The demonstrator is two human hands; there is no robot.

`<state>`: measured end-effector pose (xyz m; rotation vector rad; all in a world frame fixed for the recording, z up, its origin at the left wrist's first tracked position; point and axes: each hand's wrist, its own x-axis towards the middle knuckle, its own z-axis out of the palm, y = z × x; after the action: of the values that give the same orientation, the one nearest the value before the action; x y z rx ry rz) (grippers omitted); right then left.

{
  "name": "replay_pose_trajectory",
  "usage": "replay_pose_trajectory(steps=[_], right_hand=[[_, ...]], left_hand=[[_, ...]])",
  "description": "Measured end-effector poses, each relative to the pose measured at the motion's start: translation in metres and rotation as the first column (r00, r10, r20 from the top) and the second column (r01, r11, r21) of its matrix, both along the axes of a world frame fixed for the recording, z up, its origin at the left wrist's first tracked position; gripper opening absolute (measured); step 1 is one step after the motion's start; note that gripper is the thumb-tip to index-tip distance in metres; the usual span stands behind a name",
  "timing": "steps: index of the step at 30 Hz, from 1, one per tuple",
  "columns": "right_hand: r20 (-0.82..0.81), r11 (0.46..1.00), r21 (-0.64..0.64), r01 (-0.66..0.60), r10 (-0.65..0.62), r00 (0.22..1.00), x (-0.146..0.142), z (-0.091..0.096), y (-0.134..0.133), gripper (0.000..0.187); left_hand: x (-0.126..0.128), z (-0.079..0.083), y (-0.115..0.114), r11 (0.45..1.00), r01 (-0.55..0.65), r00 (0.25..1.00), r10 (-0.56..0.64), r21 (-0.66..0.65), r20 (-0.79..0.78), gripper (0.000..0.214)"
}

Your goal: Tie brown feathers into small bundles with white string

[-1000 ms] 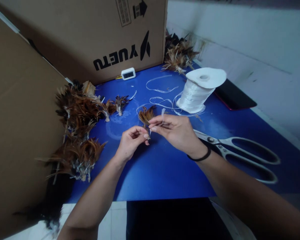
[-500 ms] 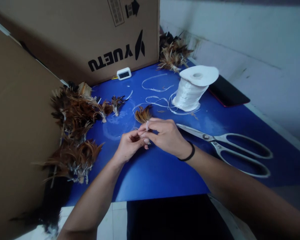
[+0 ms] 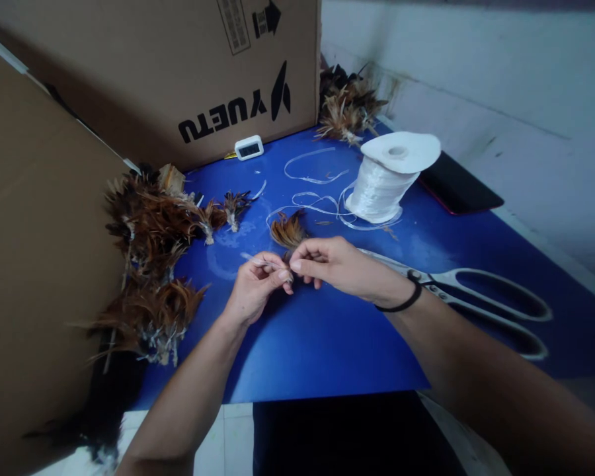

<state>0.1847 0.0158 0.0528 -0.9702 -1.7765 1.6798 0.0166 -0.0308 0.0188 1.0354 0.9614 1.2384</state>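
My left hand (image 3: 260, 284) is closed in a pinch on the stem end of a small feather bundle (image 3: 287, 230). The bundle's brown, dark-tipped feathers fan out beyond my fingers; its base is mostly hidden. A short tail of clear plastic string (image 3: 246, 256) sticks out past my left fingers. Close beside, my right hand (image 3: 332, 264) pinches thumb against forefinger at the bundle's base, seemingly on the string, though the strand there is barely visible. A dark band circles my right wrist. Large scissors (image 3: 436, 281) lie partly under my right forearm.
A white spool of string (image 3: 384, 185) stands on the blue table (image 3: 327, 350), loose strands (image 3: 315, 197) beside it. Feather bundles (image 3: 151, 225) pile up at left, others (image 3: 350, 109) at back. Cardboard (image 3: 143, 79) walls the left and rear. A small timer (image 3: 248, 148) and a dark phone (image 3: 461, 185) lie there.
My right hand has drawn back to the right and its wrist has lowered. The clear string tail now shows left of my left fingers. My left hand keeps its pinch.
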Motion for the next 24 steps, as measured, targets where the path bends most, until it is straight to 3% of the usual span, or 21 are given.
replay_pose_trajectory(steps=[10,14,24], right_hand=[[-0.078,0.993,0.004,-0.122,0.122,0.989,-0.002,-0.004,0.0,0.012],[-0.112,0.993,-0.004,-0.118,0.117,0.987,-0.003,-0.008,-0.001,0.012],[-0.12,0.971,0.223,-0.083,0.112,0.986,-0.003,-0.011,-0.003,0.01]], left_hand=[[-0.002,-0.006,0.0,0.996,0.053,0.997,-0.05,0.067,-0.052,0.014],[-0.003,-0.006,0.0,0.997,0.046,0.997,-0.042,0.06,-0.063,0.016],[-0.003,0.0,-0.002,1.0,0.009,0.999,-0.009,-0.001,-0.039,0.02]])
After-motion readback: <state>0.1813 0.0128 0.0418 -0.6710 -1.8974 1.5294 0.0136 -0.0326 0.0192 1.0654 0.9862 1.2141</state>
